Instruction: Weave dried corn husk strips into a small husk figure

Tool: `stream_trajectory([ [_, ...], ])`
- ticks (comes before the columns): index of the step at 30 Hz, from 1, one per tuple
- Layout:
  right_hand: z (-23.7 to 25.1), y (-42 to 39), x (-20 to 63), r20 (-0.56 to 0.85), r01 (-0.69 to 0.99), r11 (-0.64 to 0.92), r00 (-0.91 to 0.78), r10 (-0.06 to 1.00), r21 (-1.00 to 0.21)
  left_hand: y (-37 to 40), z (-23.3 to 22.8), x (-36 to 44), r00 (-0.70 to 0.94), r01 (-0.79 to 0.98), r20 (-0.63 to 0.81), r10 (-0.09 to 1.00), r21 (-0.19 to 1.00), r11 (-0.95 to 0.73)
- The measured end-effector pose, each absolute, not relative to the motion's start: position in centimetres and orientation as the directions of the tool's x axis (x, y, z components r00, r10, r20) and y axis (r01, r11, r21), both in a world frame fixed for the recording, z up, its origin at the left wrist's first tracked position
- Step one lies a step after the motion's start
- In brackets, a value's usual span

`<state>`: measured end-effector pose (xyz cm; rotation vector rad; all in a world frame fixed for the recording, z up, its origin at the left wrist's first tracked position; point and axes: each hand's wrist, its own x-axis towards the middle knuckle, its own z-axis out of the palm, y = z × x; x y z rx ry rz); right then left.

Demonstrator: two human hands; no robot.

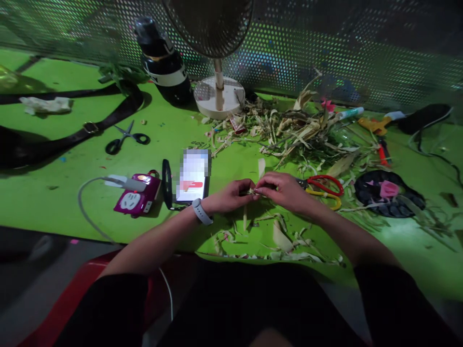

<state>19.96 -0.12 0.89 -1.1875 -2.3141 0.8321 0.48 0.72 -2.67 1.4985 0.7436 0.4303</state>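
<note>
Work in hand: both hands met over a small piece of dried leaf strip (253,192), held just above the table (43,193), near its front edge and between the phone (193,176) and the red scissors (323,189).
Left hand: the left hand (231,195) was closed, fingertips pinching the left end of the strip; a grey watch (201,211) sat on the wrist.
Right hand: the right hand (284,190) was curled, palm down, thumb and fingers pinching the right end of the strip, touching the left fingertips.
Arm pose: both forearms came in from the near corners and converged at the centre, elbows wide, wrists low over the table.
Progress, done: judged from the layout, a good deal of cutting was behind; pale trimmings (278,241) lay scattered beneath and in front of the hands.
Progress, left: judged likewise, much stock remained; a large heap of husks (300,130) lay uncut behind the hands. The held piece was too small to tell how finished it was.
Tools at rest: the red scissors lay just beside the right hand, untouched; black scissors (125,137) lay well apart at left.
Other items: a pink socket (135,197) with cable just beside the phone; a fan base (219,96) and a dark bottle (164,62) at the back; a strap (72,130) at left; a glue gun (378,125) and a black tray (388,193) at right.
</note>
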Motion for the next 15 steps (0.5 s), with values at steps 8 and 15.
stream_trajectory([
  [8, 0.4, -0.1, 20.1, 0.153, 0.559, 0.564, -0.615, 0.774, -0.608, 0.7, -2.7, 0.6, 0.711, 0.183, -0.189, 0.677, 0.980, 0.082],
  [15, -0.2, -0.2, 20.0, 0.206, 0.562, 0.591, -0.601, 0.772, -0.579, 0.8, -2.5, 0.5, 0.684, 0.194, -0.207, 0.700, 0.976, 0.099],
])
